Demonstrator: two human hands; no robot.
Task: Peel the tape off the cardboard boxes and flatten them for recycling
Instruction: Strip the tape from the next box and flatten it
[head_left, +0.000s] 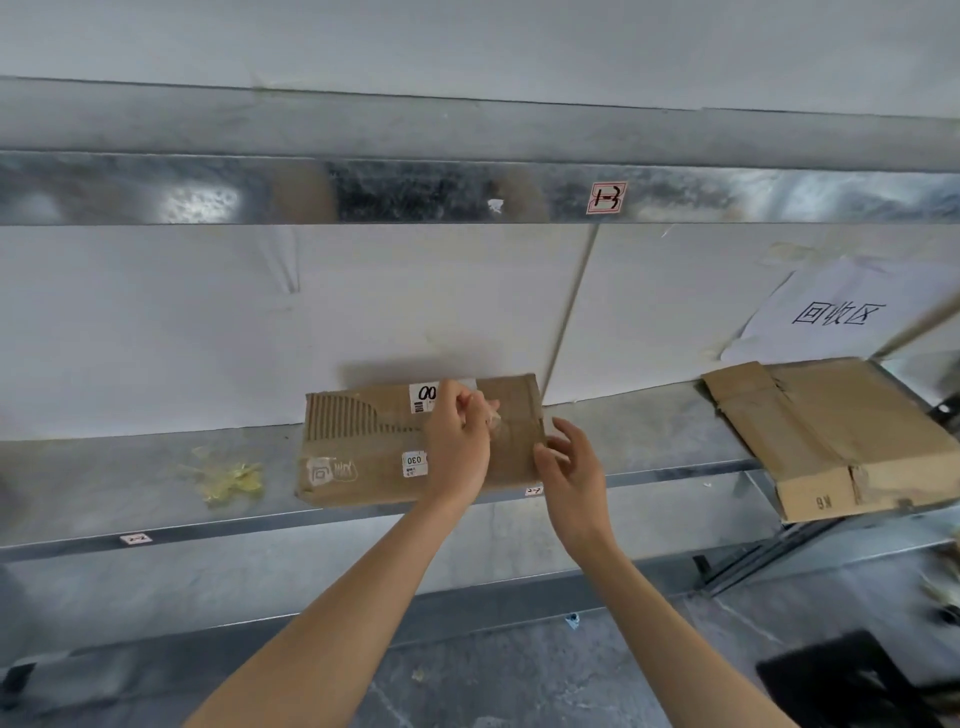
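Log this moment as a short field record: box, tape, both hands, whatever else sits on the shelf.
box: cardboard box lying on the metal shelf, white labels on it
tape: clear tape strip partly lifted off the box
left hand: pinches the tape strip
right hand: fingers relaxed at the box's right edge, holding nothing
pile: flattened cardboard at the shelf's right end, below a paper sign
scrap: yellowish tape wad left of the box

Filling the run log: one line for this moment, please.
stage: peeling | left hand pinches tape | right hand relaxed beside box
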